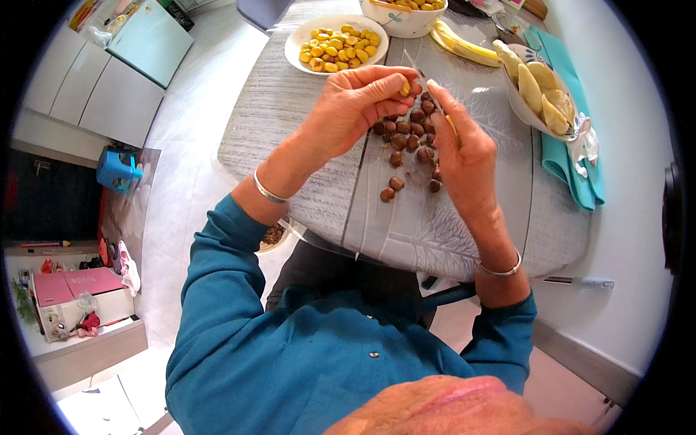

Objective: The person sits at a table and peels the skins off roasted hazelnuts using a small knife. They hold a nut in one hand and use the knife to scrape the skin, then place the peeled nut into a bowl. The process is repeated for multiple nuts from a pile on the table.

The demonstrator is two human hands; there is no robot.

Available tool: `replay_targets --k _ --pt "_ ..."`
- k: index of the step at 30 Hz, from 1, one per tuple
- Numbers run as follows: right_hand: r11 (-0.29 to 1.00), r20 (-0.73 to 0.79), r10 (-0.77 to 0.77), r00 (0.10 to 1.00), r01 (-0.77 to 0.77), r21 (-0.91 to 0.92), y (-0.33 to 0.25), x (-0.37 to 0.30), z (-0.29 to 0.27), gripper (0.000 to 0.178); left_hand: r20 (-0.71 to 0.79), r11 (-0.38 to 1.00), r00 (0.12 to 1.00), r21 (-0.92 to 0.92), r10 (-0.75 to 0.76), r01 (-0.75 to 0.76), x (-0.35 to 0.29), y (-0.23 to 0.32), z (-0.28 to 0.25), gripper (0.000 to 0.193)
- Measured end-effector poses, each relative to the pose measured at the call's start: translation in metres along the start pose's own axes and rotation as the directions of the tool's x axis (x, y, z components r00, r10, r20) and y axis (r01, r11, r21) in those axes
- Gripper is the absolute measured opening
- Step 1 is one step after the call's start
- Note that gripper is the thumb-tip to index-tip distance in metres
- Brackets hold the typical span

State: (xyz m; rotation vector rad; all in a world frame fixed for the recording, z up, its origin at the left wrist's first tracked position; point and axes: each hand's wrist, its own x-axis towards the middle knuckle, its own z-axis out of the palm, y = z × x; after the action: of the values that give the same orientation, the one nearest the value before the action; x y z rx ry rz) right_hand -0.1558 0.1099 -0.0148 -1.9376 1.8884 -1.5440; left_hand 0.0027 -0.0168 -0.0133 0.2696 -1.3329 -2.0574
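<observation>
Over the table, my left hand (359, 105) pinches a yellow peeled chestnut (404, 88) between thumb and fingers. My right hand (465, 156) is closed round a small knife with a yellow handle (454, 130); its thin blade reaches toward the left hand, partly hidden by the fingers. Beneath and between both hands lie several brown unpeeled chestnuts (412, 142), a few of them nearer to me. A white plate (293, 52) of yellow peeled chestnuts (339, 48) stands just beyond my left hand.
A white bowl (395, 23) of yellow pieces stands at the back, beside bananas (464, 47). On the right, a bowl (533, 116) of pale dumpling-shaped food stands by a teal cloth (580, 170) and crumpled tissue (582, 147). Below the table's left edge sits a container of brown bits (274, 234).
</observation>
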Motion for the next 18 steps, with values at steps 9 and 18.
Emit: replay_targets --k 9,18 --pt "0.152 0.490 0.336 0.805 -0.560 0.815 -0.009 0.005 -0.011 0.021 0.132 0.889 0.972 0.394 0.195 -0.232 -0.008 -0.004 0.020 0.028" --pt "0.158 0.470 0.297 0.832 -0.528 0.835 -0.001 0.002 -0.012 0.015 0.145 0.780 0.930 0.510 0.339 -0.364 -0.007 -0.012 0.026 0.027"
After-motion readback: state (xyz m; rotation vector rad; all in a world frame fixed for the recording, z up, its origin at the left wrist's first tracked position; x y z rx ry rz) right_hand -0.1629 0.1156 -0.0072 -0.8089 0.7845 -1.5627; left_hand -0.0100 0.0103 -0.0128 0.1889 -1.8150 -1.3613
